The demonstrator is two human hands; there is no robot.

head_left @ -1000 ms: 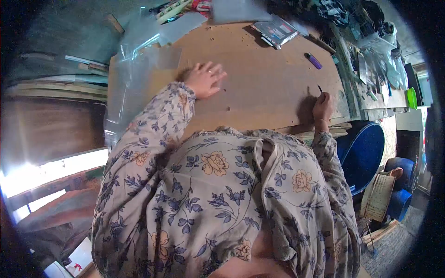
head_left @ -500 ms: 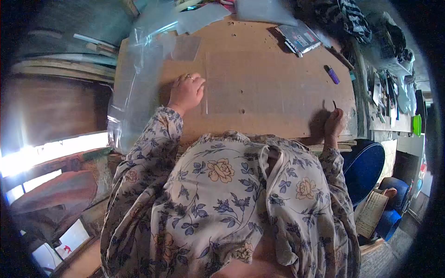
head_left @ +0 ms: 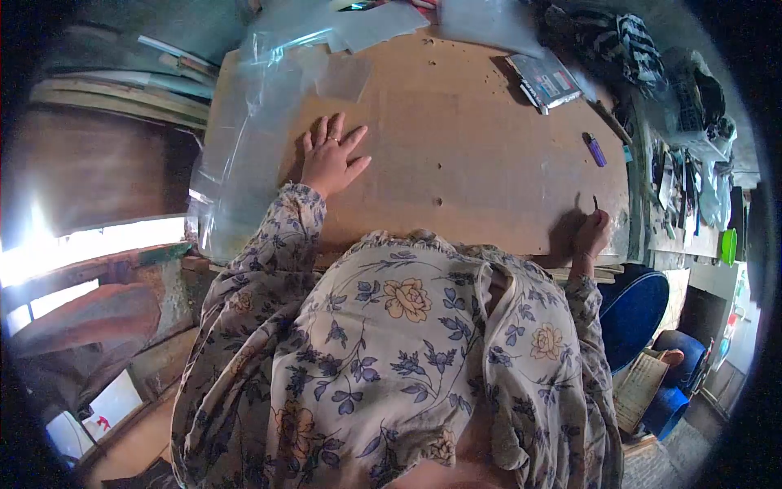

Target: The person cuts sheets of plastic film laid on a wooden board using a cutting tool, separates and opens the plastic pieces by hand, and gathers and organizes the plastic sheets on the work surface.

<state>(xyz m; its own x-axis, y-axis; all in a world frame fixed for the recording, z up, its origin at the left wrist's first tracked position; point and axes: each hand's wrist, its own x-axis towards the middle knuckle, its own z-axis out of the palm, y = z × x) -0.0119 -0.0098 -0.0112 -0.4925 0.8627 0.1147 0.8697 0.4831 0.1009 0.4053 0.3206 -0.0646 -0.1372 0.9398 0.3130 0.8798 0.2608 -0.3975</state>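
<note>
And here you are at the brown board [head_left: 497, 216], both arms out in front of you! Your left hand [head_left: 330, 159] is wide open, fingers fanned and thumb out to the side, back of the hand facing up, nothing in its grip. It's over the left part of the board; whether the palm presses down, I can't tell from here. Over to your right hand [head_left: 593, 236], and that one's curled closed near the board's right-hand end, with a thin dark stick [head_left: 595, 202] poking out past the fingers, its tip pointing away from you. What sort of tool it is, too small to say!

Now look between your hands: a faint clear sheet [head_left: 419, 138] lies flat on the board, its left side just beside your left thumb, its far right limit hard to make out. More plastic film [head_left: 244, 134] spreads out left of your left hand, and a small clear piece [head_left: 342, 77] lies just beyond your fingertips. Up ahead of your right hand sits a purple lighter [head_left: 596, 150], near but apart from it, and farther off, a flat packet [head_left: 550, 81] rests at an angle by the board's far edge.
</note>
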